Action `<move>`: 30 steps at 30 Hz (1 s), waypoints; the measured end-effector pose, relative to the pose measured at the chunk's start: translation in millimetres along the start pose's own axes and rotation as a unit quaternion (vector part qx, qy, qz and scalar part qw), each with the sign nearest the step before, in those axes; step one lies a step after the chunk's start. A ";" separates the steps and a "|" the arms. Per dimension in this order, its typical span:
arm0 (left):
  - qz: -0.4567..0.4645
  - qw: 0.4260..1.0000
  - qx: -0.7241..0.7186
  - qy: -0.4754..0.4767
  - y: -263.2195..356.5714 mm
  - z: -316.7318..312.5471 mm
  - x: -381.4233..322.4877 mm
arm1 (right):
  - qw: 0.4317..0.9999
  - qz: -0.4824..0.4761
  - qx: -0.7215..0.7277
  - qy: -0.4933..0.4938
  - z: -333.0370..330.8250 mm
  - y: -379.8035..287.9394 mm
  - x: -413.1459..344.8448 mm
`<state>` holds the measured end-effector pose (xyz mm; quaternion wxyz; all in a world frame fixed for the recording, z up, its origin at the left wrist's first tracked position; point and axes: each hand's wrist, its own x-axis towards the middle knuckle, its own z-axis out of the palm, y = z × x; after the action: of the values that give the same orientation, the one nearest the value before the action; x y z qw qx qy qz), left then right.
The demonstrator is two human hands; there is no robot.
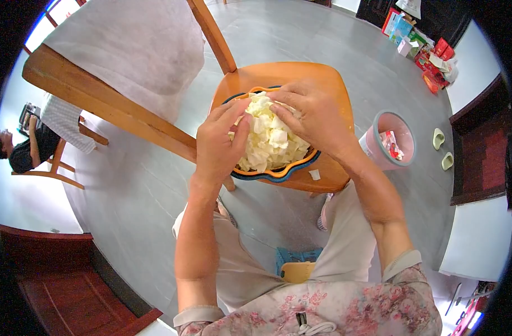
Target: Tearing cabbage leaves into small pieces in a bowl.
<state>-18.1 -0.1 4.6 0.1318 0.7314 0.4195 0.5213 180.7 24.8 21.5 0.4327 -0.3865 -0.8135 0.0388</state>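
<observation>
A heap of pale leafy pieces, apparently torn cabbage (272, 143), fills a wavy-rimmed basin (287, 173) with an orange inner rim and a dark blue outer one. The basin stands on the seat of a wooden chair (327, 80). On the heap's left side is my left hand (222, 138), its fingers curved over the pieces. My right hand (308, 111) reaches over the top right of the heap, its fingertips near those of the left. Whether either hand grips a piece is hidden by the fingers. One loose pale piece (314, 174) lies on the seat's near edge.
A pink waste bin (394, 143) with wrappers inside stands right of the chair. Pale green slippers (438, 138) lie beyond it. The wooden chair back (113, 105) extends to the upper left, by a cloth-covered surface (142, 50). Another person (33, 147) sits at far left. Boxes and bags (432, 63) lie upper right.
</observation>
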 end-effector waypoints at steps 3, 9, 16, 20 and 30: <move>-0.016 1.000 0.010 -0.022 1.3 -0.2 -0.6 | 0.999 0.019 0.034 -0.033 -3.2 2.4 0.8; -0.023 1.000 -0.014 -0.011 0.4 -0.1 1.0 | 0.967 0.176 0.169 -0.071 -10.9 0.7 5.5; 0.030 0.999 0.039 0.016 6.8 7.1 -0.3 | 0.720 0.403 0.557 -0.092 -18.7 -6.6 15.3; 0.068 0.997 0.017 0.016 15.3 19.1 -2.5 | 0.717 0.402 0.558 -0.112 -15.1 -9.1 10.8; -0.056 0.992 -0.112 -0.025 22.6 20.4 1.2 | 0.792 0.298 0.519 -0.122 -5.9 -18.5 4.9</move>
<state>10.6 -8.0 11.0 0.2524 0.6997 0.3957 0.5386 172.5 13.5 35.8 0.4327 -0.3187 -0.5618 0.6290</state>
